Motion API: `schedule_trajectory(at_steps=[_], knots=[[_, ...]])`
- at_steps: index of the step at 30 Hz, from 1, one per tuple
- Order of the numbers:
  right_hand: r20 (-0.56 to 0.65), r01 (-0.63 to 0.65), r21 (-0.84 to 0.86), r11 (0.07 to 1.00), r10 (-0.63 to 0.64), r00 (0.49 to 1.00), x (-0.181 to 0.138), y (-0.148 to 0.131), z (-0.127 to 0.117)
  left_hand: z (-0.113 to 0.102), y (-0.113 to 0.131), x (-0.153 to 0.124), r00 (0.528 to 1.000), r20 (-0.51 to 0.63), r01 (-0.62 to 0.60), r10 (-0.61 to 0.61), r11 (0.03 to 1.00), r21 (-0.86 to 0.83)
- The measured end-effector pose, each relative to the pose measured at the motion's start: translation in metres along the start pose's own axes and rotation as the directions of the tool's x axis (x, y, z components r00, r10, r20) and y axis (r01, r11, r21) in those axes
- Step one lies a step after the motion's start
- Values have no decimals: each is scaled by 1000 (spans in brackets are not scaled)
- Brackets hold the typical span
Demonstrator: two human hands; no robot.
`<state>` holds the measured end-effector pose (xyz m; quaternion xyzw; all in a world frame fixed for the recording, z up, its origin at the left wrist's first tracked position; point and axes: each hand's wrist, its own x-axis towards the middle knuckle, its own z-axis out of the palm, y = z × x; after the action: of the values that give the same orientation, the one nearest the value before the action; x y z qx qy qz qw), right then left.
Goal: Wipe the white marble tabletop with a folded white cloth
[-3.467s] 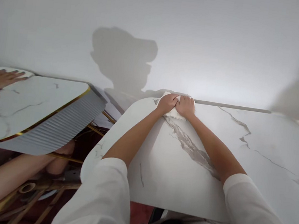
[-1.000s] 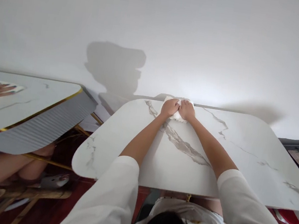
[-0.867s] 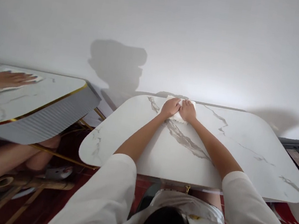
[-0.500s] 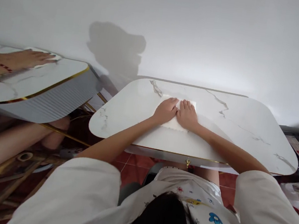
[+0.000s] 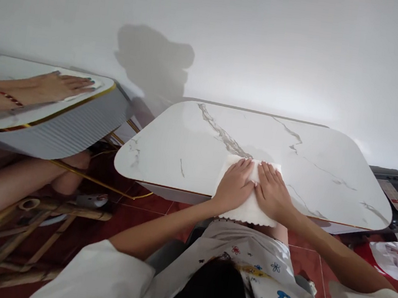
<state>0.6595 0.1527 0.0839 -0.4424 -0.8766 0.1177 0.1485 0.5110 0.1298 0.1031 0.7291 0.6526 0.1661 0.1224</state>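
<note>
- At the front edge of a white, grey-veined desk (image 5: pixel 171 140), a white cloth (image 5: pixel 251 210) lies under two hands, its near strip reaching past the edge above the person's lap.
- Both hands are palm down and opened out, fingers nearly straight. The left hand (image 5: pixel 234 187) and right hand (image 5: pixel 274 192) lie side by side, thumbs turned inward; they press on the cloth, and no fingers appear curled around it.
- Because of that overhang, the cloth could slide off towards the printed clothing (image 5: pixel 244 252) if drawn any nearer. Flat hands would have little to catch it with.
- Pressing unevenly could bunch the cloth between the thumbs or twist it sideways.
- Both wrists are close to the edge, so leaning hard could make a palm slip over it. The wavy hem could also snag on the thin gold trim.
- Heavy pressure at the front might rock the desk; its footing cannot be seen.
- On a second desk (image 5: pixel 15 66) to the left, across a gap, another person's hand (image 5: pixel 66 87) rests on a second white cloth (image 5: pixel 98 84), apart enough that bumping seems unlikely.
</note>
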Motion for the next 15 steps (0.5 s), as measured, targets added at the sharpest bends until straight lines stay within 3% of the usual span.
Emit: schedule_trajectory(at_steps=[6,11,15], knots=[[44,1,6,1000,-1,999,62,32,2,6,-27,68,998,-70,-15,8,994,-108],[13,72,-19,997,-71,997,143,66,7,4,-52,144,984,-175,-45,37,998,-42],[-27,36,-26,999,-37,999,201,88,15,1,-70,201,983,-175,-52,53,999,9]])
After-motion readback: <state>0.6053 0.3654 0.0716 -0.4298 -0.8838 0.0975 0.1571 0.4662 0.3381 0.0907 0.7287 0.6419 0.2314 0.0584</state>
